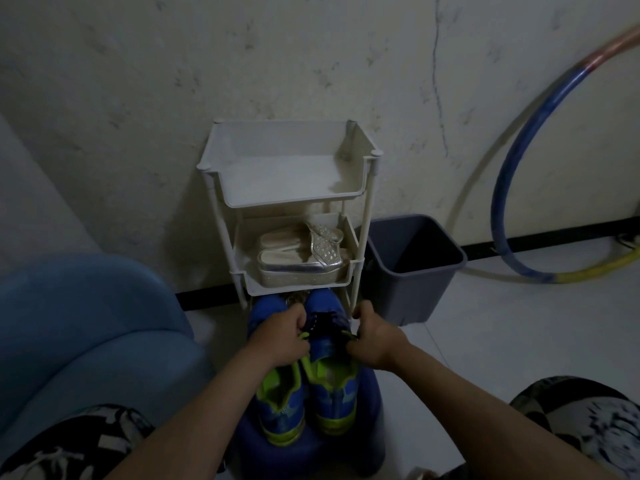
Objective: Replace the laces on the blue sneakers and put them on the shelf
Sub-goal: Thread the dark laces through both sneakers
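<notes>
Knees in black-and-white patterned shorts [588,417] frame two hands at work on a pair of blue sneakers with lime-green lining [332,393].
Both sneakers sit side by side on a rounded blue stool [372,427], toes toward a white plastic three-tier shelf [287,200] against the mottled cream wall [138,98]. The left hand [282,336] and right hand [375,336] have curled fingers, pinching either side of the dark lace [322,322] on the sneaker nearer the right hand. Silver platform sandals [298,268] fill the middle tier. On the pale tiled floor [519,341] stand a grey bin [415,289] and a blue-and-yellow hoop [502,188]; a blue armchair [86,323] sits left.
</notes>
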A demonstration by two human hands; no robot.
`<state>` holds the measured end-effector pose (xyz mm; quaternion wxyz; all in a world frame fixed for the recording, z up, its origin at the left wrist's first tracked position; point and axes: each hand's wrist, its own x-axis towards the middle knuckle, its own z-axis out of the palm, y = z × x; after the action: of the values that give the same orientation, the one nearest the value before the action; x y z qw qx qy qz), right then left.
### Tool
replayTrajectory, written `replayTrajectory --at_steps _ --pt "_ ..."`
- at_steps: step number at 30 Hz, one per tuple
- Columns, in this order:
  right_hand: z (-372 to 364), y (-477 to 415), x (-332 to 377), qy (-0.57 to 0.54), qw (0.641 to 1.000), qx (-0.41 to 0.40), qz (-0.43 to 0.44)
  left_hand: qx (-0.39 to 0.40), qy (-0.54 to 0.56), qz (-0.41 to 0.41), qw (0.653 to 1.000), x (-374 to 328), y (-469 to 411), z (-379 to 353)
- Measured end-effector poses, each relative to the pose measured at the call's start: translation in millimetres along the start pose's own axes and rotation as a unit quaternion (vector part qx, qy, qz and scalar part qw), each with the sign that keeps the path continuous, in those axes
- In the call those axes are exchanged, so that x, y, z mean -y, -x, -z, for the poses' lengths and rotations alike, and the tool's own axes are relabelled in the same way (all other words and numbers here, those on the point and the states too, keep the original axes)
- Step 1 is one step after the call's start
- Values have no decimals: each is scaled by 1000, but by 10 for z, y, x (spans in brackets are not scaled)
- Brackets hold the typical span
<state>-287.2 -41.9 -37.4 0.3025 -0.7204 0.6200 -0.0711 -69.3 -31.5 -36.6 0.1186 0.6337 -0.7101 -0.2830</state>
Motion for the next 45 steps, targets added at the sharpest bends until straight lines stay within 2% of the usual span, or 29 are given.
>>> replayTrajectory --at_steps 1,3,5,6,9,12,18,21,25,28,33,39,45 --pt "-9 19 8 14 999 -23 26 3 0 1 1000 -8 0 3" --pt "-52 46 41 93 983 -85 137 3 -3 -3 1000 -36 0 11" --pt "-115 58 79 215 935 -107 260 9 4 -9 1000 -58 9 -2" --pt "-149 40 88 269 913 -108 287 11 7 -12 1000 -67 14 -11" --pt "-239 -5 130 374 886 -105 253 5 10 -17 1000 -93 25 -39" --pt "-305 -19 218 392 883 -129 222 -9 0 -18 1000 -110 24 -47" --pt "-267 -69 183 268 910 -208 240 8 -12 -17 1000 -64 29 -11" --pt "-320 -87 128 261 906 -232 237 8 -28 -20 999 -119 50 -6" --pt "-331 -128 51 246 926 -201 207 -25 -113 -52 992 -263 88 -58" --pt "-365 -163 14 203 937 -194 210 -48 -151 -40 987 -340 63 -110" --pt "-358 -90 30 168 949 -168 206 -70 -151 -23 986 -365 41 -109" --pt "-309 -130 77 206 958 -134 151 -76 -191 -50 977 -258 56 -78" --pt "-306 -171 60 201 968 -108 107 -39 -120 -33 991 -259 50 -46"
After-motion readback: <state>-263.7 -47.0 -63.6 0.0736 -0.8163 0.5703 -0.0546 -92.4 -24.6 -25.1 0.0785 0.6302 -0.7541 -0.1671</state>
